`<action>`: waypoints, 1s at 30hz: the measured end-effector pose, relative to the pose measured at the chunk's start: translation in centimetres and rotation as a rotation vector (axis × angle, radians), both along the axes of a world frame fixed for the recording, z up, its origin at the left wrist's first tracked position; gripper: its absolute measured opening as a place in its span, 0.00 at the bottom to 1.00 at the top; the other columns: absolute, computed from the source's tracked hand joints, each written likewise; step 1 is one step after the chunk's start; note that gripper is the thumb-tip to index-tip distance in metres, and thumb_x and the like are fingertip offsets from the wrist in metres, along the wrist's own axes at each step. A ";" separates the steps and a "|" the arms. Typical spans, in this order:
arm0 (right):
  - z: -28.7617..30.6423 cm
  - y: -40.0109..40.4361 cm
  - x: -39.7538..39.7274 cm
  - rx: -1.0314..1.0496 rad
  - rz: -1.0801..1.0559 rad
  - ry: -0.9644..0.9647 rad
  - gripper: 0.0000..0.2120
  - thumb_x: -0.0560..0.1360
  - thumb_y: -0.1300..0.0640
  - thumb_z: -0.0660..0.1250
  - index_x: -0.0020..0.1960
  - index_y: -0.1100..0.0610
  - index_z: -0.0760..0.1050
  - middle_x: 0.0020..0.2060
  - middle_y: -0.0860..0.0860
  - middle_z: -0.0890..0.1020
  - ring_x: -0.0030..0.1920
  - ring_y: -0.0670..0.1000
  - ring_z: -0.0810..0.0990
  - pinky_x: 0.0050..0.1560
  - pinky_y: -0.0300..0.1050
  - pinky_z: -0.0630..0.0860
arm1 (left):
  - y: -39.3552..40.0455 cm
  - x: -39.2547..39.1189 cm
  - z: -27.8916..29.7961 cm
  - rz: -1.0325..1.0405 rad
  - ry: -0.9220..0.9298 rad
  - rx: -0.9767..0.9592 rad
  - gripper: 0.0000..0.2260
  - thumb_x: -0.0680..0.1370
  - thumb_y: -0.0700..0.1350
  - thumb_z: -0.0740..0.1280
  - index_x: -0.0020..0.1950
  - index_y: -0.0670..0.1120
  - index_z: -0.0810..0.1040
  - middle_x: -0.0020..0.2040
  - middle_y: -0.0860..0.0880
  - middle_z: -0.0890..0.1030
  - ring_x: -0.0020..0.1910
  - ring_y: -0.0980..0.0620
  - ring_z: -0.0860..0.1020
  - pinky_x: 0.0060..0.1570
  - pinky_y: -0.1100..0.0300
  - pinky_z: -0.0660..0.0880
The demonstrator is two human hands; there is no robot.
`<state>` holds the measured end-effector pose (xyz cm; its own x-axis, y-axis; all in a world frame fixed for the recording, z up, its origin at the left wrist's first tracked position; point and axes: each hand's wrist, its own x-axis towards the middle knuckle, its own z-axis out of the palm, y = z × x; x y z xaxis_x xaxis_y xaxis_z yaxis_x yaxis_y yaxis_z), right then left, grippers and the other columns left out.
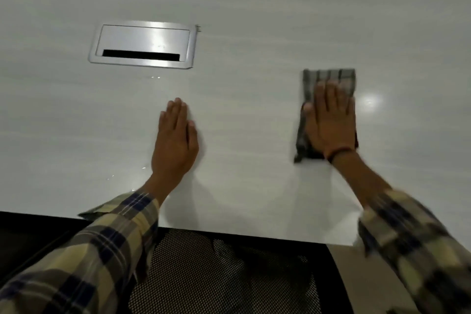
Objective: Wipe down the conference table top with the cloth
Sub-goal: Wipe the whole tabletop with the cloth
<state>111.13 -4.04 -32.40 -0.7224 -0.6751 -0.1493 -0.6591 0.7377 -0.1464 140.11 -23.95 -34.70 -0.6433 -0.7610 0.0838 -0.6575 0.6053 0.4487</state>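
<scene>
Plaid sleeves (84, 257) nearest; right hand (331, 125) pressed flat on folded grey checked cloth (328, 79), left hand (175, 140) flat, released, on glossy white counter (254, 33); metal hatch (142, 44) beyond left hand.

chair: black mesh seat (204, 275) at near edge | floor: tan strip (356, 283) right | lighting: indoor, dim

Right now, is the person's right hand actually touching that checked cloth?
Touching. The head view shows the right hand pressed flat on the cloth, palm and fingers covering its middle, with no gap between them.
</scene>
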 end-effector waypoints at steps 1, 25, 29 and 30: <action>0.2 -3.3 -0.6 -0.019 -0.045 0.004 0.34 0.83 0.39 0.40 0.84 0.54 0.48 0.83 0.56 0.50 0.83 0.59 0.46 0.81 0.63 0.44 | -0.1 -0.1 -0.1 0.007 0.012 0.011 0.24 0.87 0.46 0.52 0.82 0.37 0.61 0.83 0.42 0.60 0.84 0.48 0.55 0.83 0.56 0.44; -0.9 -15.2 13.4 -0.130 0.413 -0.065 0.30 0.86 0.43 0.45 0.84 0.54 0.49 0.83 0.54 0.51 0.83 0.55 0.45 0.82 0.61 0.43 | -0.6 0.4 -0.8 0.063 0.009 -0.029 0.25 0.86 0.44 0.52 0.83 0.37 0.58 0.84 0.41 0.58 0.84 0.47 0.52 0.83 0.49 0.49; -1.5 -11.1 11.3 -0.098 0.290 -0.041 0.30 0.85 0.42 0.45 0.84 0.51 0.50 0.83 0.52 0.51 0.83 0.54 0.47 0.82 0.60 0.44 | -0.8 0.1 -1.0 0.044 0.032 -0.042 0.25 0.85 0.44 0.51 0.82 0.36 0.59 0.83 0.39 0.59 0.84 0.44 0.54 0.83 0.48 0.49; -1.5 -12.5 10.3 -0.091 0.208 -0.018 0.30 0.85 0.42 0.44 0.84 0.52 0.50 0.83 0.53 0.52 0.83 0.55 0.48 0.81 0.61 0.44 | -0.8 0.1 -1.0 0.043 0.035 -0.042 0.25 0.85 0.44 0.51 0.82 0.36 0.59 0.83 0.39 0.59 0.84 0.44 0.55 0.83 0.47 0.50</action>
<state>121.39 -16.56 -33.92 -0.5639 -0.8206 -0.0924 -0.7923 0.5692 -0.2196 140.25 -24.74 -35.71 -0.6062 -0.7832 0.1378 -0.6679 0.5955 0.4464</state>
